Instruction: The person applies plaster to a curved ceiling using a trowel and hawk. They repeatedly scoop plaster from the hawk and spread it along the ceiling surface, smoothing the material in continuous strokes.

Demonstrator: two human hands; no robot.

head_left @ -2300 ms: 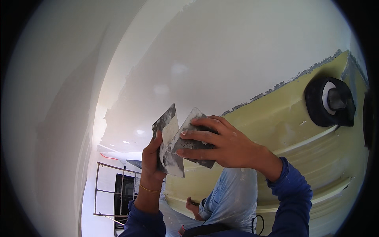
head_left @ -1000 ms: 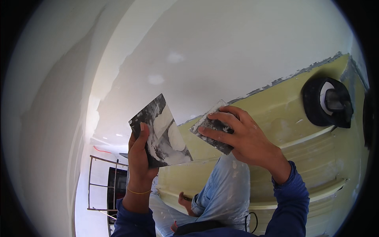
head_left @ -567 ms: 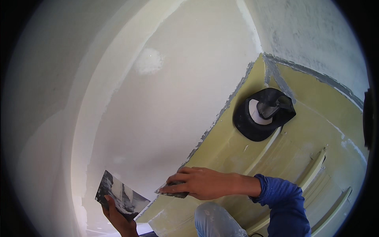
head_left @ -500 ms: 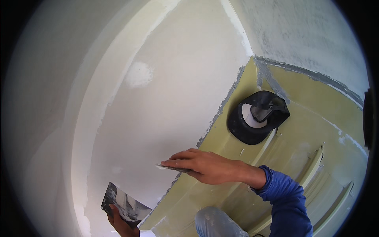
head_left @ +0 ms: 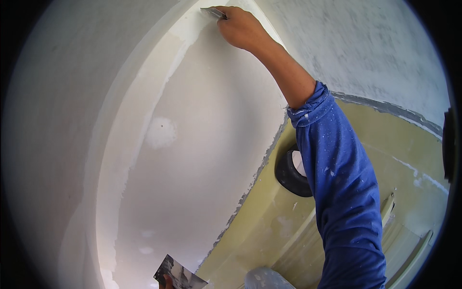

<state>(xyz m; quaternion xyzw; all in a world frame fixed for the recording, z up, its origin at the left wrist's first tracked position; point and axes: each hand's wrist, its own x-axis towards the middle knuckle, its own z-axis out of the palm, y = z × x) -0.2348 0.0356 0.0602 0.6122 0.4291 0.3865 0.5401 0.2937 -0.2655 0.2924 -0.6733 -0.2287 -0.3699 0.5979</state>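
Note:
High in the view, my right hand (head_left: pixel 238 26) grips a putty knife (head_left: pixel 211 13). Its blade lies at the white band of filler along the wall's upper edge. At the bottom, my left hand (head_left: pixel 166 282) shows only in part. It holds a flat dark plate (head_left: pixel 175 272) smeared with pale filler; most of that hand is cut off by the frame. The wall panel (head_left: pixel 207 130) between the hands is off-white, with a round white filler patch (head_left: pixel 161 133) and smaller spots lower down.
A black cap (head_left: pixel 292 176) rests on the yellow-green surface (head_left: pixel 260 216), partly hidden by my blue sleeve. Raised ribs (head_left: pixel 409 260) run across that surface at the lower right. Grey filler lines its edge with the wall. My knee (head_left: pixel 264 279) shows at the bottom.
My right hand has swung up with the putty knife from the lower middle to the top of the wall. The plate in my left hand sits lower and further right in view.

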